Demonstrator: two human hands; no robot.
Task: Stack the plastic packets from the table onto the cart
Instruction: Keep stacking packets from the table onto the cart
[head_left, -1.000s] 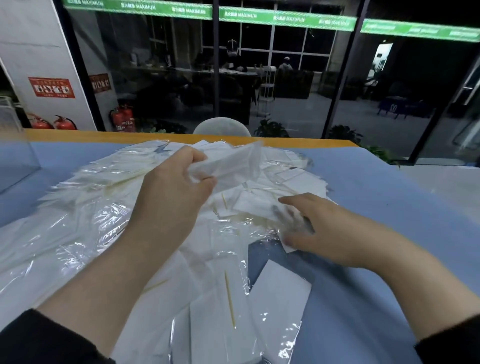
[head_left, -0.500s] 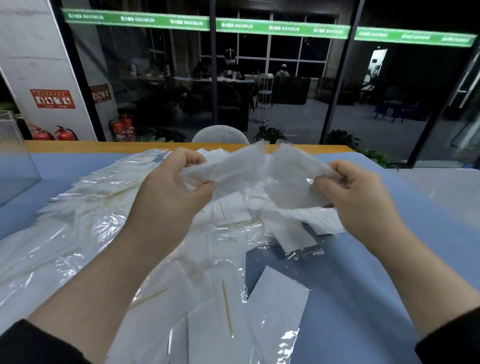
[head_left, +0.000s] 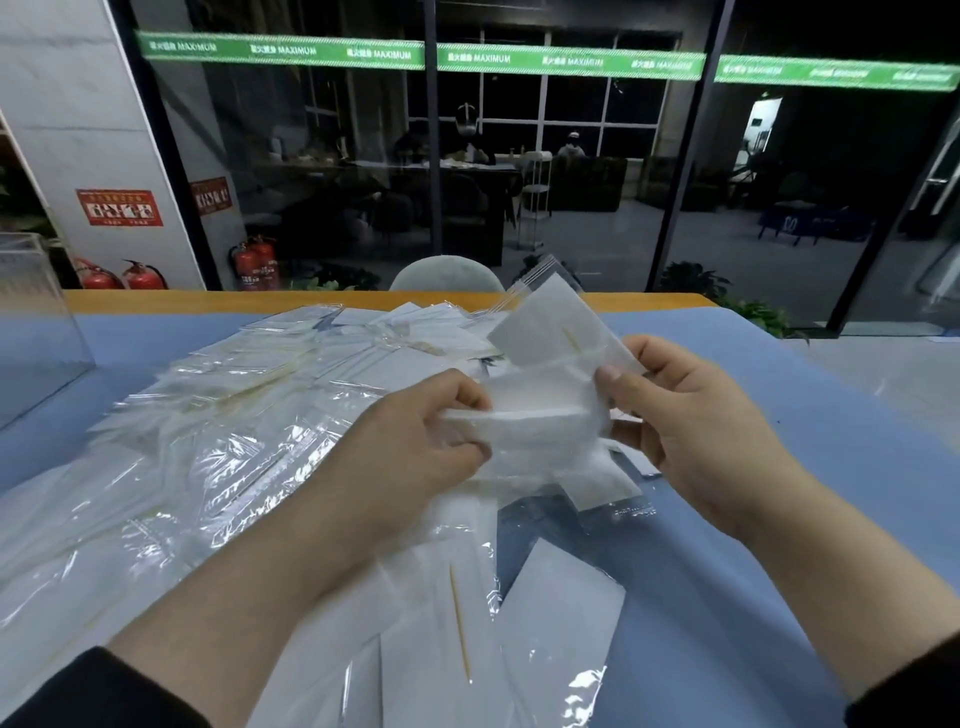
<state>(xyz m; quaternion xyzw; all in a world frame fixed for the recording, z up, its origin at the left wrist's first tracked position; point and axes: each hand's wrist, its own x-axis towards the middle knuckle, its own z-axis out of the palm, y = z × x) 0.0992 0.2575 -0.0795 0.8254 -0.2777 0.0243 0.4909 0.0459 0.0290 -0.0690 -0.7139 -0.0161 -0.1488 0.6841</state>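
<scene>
The blue table (head_left: 779, 467) carries a wide heap of plastic packets (head_left: 218, 447), from its far wooden edge down to the near edge, so most of the work is left, I think. No cart is visible. Above the heap, the left hand (head_left: 415, 447) and right hand (head_left: 691, 431) both pinch a small bunch of packets (head_left: 540, 410), gathering them.

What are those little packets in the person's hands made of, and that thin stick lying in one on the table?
Packets: seemingly thin clear glossy plastic film, crinkled and glinting, around a white matte sheet, perhaps paper or tissue. Stick: looks like pale wood or bamboo, like a toothpick.
</scene>
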